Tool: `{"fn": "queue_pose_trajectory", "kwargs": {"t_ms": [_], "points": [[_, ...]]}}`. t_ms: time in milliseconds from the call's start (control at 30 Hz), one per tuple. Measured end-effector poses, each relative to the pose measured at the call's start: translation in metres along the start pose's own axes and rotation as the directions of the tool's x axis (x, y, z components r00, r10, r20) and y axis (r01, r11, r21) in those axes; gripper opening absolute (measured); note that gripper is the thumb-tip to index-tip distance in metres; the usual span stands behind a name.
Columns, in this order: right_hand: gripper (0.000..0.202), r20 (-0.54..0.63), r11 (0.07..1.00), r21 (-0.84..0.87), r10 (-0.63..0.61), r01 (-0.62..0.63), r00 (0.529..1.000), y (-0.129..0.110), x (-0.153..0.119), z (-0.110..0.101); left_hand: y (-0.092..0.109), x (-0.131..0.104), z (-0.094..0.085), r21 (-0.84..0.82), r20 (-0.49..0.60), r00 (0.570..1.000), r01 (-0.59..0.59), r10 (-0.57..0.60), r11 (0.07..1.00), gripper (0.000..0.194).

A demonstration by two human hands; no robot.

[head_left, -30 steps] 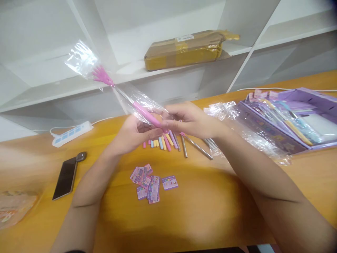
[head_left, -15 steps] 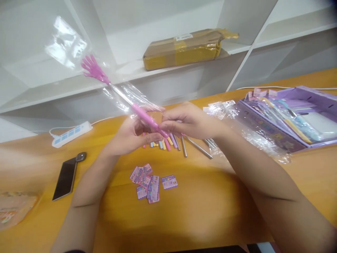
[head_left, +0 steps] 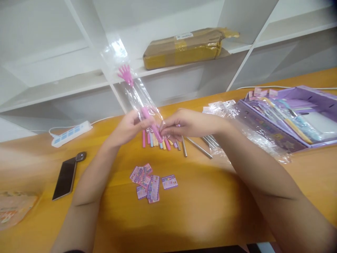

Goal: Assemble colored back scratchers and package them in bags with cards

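A pink hand-shaped back scratcher point(head_left: 125, 75) lies inside a long clear plastic bag point(head_left: 117, 52), tilted up toward the left. My left hand point(head_left: 131, 127) is closed around its pink handle point(head_left: 147, 115), thumb across the front. At the handle's lower end, my right hand point(head_left: 184, 123) pinches the edge of the bag between thumb and fingers. Below the hands, several coloured handles point(head_left: 151, 140) and metal rods point(head_left: 197, 147) lie on the table. A loose pile of small purple and pink cards point(head_left: 152, 186) sits nearer to me, with a single card point(head_left: 170, 182) beside it.
On the right stands a purple box point(head_left: 297, 95) with bagged scratchers; clear bags point(head_left: 250, 133) lie against it. At left are a power strip point(head_left: 72, 133), a phone point(head_left: 65, 177), a small black object point(head_left: 80, 156) and an orange-printed packet point(head_left: 15, 211). A taped parcel point(head_left: 184, 49) rests on the shelf.
The bagged back scratcher has swung to the right and now stands steeper, with its pink hand lower. My left hand has shifted its hold on the handle; my right hand stays near the lower end.
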State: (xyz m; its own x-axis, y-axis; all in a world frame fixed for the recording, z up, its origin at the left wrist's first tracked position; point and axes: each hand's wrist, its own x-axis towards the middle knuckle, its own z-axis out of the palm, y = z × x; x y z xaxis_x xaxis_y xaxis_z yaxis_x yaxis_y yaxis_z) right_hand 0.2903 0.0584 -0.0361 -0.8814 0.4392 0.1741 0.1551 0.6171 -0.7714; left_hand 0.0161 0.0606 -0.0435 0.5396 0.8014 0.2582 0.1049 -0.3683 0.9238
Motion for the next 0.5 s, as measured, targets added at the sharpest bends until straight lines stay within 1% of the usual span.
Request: {"fn": "queue_pose_trajectory", "kwargs": {"t_ms": [33,67,133,200,233,267,333,433,500], "points": [[0.034,0.028,1.000,-0.006,0.030,-0.029,0.999,0.002,0.003,0.003,-0.003,0.004,-0.003,-0.009,-0.112,0.994,-0.013,0.012,1.000,0.046],[0.034,0.055,0.998,-0.015,0.060,-0.059,0.997,0.004,0.005,0.006,-0.006,0.008,-0.006,-0.029,-0.223,0.975,-0.027,0.019,0.999,0.048],[0.032,0.100,0.993,-0.059,0.104,-0.099,0.989,0.008,0.012,0.013,-0.013,0.016,-0.014,-0.065,-0.411,0.911,-0.066,0.034,0.996,0.049],[0.031,0.166,0.981,-0.138,0.160,-0.137,0.973,0.013,0.019,0.021,-0.018,0.022,-0.024,-0.041,-0.541,0.837,-0.127,0.084,0.991,0.046],[0.031,0.205,0.970,-0.182,0.195,-0.158,0.959,0.016,0.023,0.025,-0.021,0.024,-0.029,-0.019,-0.574,0.811,-0.147,0.110,0.989,0.044],[0.030,0.242,0.958,-0.223,0.235,-0.181,0.941,0.019,0.027,0.029,-0.024,0.025,-0.034,-0.001,-0.587,0.800,-0.154,0.124,0.988,0.041],[0.027,0.308,0.930,-0.288,0.314,-0.226,0.898,0.024,0.034,0.038,-0.029,0.027,-0.040,0.007,-0.576,0.808,-0.141,0.119,0.990,0.035],[0.022,0.361,0.879,-0.382,0.426,-0.286,0.829,0.027,0.042,0.052,-0.037,0.028,-0.040,0.012,-0.509,0.856,-0.095,0.088,0.995,0.034],[0.022,0.353,0.814,-0.475,0.523,-0.334,0.776,0.024,0.045,0.062,-0.042,0.028,-0.037,0.047,-0.457,0.885,-0.077,0.090,0.996,0.036]]}}
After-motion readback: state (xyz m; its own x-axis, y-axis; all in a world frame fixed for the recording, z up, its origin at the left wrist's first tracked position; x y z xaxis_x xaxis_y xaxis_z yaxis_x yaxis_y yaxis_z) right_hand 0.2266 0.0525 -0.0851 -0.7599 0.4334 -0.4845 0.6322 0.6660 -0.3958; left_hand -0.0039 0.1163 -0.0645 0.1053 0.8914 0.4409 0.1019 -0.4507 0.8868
